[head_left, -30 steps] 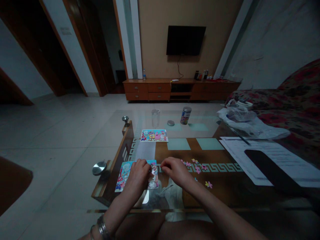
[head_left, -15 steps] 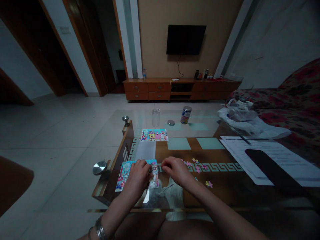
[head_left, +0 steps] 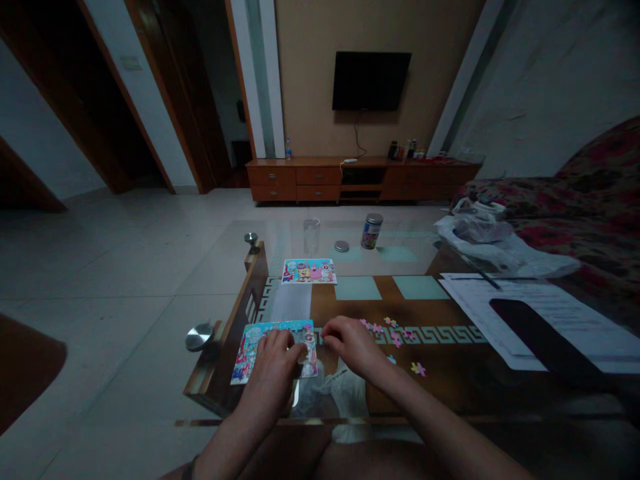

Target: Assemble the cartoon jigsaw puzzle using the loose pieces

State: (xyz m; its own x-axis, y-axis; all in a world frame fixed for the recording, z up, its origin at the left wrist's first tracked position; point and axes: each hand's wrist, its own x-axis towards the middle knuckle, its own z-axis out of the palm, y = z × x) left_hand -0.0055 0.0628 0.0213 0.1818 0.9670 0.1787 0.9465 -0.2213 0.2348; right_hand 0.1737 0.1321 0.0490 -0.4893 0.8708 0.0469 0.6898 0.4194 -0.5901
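A partly assembled jigsaw puzzle (head_left: 246,360) with a colourful cartoon picture lies at the left of the glass table. My left hand (head_left: 276,353) rests over its middle, fingers bent onto the surface and thumb apart, covering part of the picture. Just past the puzzle's right edge, my right hand (head_left: 347,339) hovers with curled fingers and thumb drawn together; whatever they may hold is hidden. Several loose puzzle pieces (head_left: 397,339) lie to the right of that hand, and one yellow-and-pink group (head_left: 419,369) sits nearer me.
Behind the puzzle lies a cartoon picture card (head_left: 309,271). Further back stand a clear jar (head_left: 311,235), a round lid (head_left: 341,246) and a printed can (head_left: 372,231). On the right are papers (head_left: 505,333), a dark phone-like slab (head_left: 543,337) and a plastic bag (head_left: 495,240).
My left hand has shifted slightly left and down over the puzzle, with its thumb now apart from the fingers. My right hand stays almost in place.
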